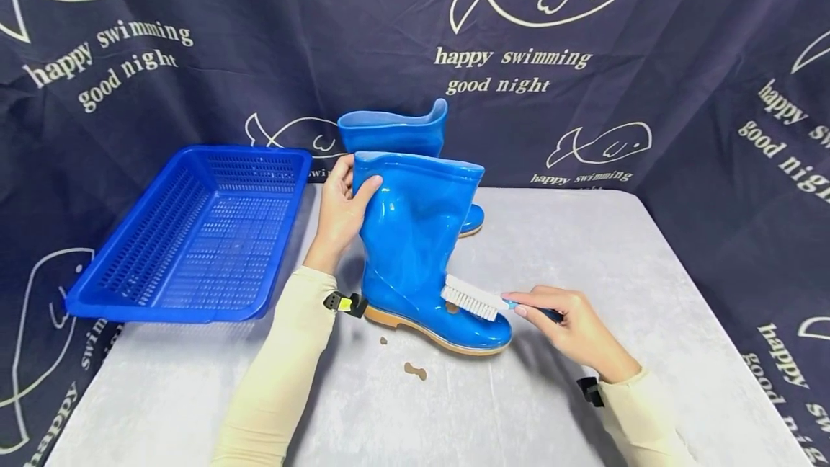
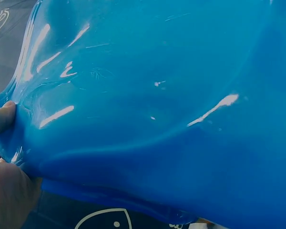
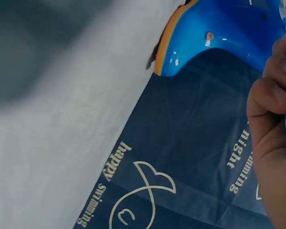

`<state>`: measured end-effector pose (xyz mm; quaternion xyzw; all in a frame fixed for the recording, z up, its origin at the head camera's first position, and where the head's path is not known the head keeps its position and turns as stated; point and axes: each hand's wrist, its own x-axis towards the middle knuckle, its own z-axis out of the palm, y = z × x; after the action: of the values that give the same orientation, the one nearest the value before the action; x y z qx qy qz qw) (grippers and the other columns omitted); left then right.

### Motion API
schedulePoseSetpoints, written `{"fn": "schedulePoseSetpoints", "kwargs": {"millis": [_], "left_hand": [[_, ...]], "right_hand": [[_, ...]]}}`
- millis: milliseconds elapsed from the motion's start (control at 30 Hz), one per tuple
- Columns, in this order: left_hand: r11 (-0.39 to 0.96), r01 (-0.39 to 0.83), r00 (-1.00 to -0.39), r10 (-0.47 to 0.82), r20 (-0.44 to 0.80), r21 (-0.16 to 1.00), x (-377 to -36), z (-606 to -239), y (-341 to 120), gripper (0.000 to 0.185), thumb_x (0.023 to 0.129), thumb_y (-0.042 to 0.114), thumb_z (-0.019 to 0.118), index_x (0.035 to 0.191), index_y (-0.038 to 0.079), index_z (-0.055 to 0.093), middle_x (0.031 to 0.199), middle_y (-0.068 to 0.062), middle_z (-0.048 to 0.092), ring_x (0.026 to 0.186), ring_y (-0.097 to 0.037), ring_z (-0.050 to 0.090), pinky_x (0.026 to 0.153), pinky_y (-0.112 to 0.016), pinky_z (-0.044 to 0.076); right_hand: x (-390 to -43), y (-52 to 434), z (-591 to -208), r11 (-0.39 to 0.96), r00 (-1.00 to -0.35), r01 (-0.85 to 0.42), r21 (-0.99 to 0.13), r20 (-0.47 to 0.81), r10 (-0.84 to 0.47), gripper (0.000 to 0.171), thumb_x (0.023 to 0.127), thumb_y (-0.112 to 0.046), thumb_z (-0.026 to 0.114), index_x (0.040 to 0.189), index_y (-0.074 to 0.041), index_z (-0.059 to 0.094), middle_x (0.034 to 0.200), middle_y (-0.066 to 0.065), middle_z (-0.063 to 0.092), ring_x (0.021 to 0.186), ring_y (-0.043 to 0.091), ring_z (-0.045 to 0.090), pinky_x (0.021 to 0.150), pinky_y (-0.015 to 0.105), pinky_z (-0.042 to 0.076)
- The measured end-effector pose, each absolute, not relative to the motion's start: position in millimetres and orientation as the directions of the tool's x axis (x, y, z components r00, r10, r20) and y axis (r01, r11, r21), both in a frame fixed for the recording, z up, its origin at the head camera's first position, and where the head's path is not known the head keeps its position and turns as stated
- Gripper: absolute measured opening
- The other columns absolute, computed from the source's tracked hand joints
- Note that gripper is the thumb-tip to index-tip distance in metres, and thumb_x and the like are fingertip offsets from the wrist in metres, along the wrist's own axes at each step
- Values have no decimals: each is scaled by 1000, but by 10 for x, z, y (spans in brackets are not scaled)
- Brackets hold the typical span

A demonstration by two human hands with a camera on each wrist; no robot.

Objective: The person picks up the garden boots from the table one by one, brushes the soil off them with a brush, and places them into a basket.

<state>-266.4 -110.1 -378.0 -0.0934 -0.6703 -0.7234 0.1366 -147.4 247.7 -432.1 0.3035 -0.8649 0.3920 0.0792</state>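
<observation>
The near rain boot [image 1: 421, 251] was stood upright on the grey desk [image 1: 583, 251], a little left of the middle, and was held only at the upper rim of its shaft, which was pinched between the thumb and curled fingers of the left hand [image 1: 340, 211]. Because the soft shaft was seen to buckle under that grip, it was judged that a firm stroke could fold it further or tip the boot toward the blue basket [image 1: 201, 233]. The scrub brush [image 1: 473, 299] was gripped by its blue handle in the curled fingers of the right hand [image 1: 570, 326], and its white bristles were laid on the instep. If the brush were pressed too far forward, it might slide off the glossy toe, and mud might be flicked onto the desk, where brown crumbs [image 1: 415, 371] were already lying just in front of the sole.

The boot was glossy bright blue with a tan sole edge; small brown specks were visible near the toe in the right wrist view. A second blue boot [image 1: 395, 132] was stood just behind it, against the dark printed cloth [image 1: 648, 34].
</observation>
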Motion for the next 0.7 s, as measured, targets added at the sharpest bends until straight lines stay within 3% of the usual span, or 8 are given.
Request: {"fn": "schedulePoseSetpoints", "kwargs": {"millis": [233, 467, 700], "left_hand": [[-68, 384, -917, -142, 372, 921, -2697, -3810, -1087, 37, 95, 5, 66, 129, -1, 52, 119, -22, 67, 90, -2, 67, 83, -19, 56], [-71, 378, -920, -145, 365, 923, -2682, -3805, -1088, 38, 95, 5, 66, 129, -1, 53, 119, -23, 67, 90, -1, 67, 82, -18, 56], [-85, 369, -924, -142, 355, 925, -2689, -3824, -1062, 38, 95, 6, 67, 129, 0, 53, 119, -21, 67, 92, -3, 66, 84, -19, 55]], "right_hand": [[-1347, 2493, -4396, 446, -743, -665, -599, 471, -475, 42, 83, 12, 71, 118, -12, 75, 80, -14, 61, 68, -2, 50, 61, 14, 41], [-1355, 2476, -4335, 478, -741, -671, -567, 512, -434, 44, 82, 14, 71, 118, -11, 75, 91, -9, 73, 76, -1, 58, 67, 15, 44], [-1344, 2452, -4303, 508, -743, -669, -542, 511, -433, 44, 81, 12, 73, 118, -13, 75, 89, -11, 72, 74, -2, 56, 65, 13, 43]]}}
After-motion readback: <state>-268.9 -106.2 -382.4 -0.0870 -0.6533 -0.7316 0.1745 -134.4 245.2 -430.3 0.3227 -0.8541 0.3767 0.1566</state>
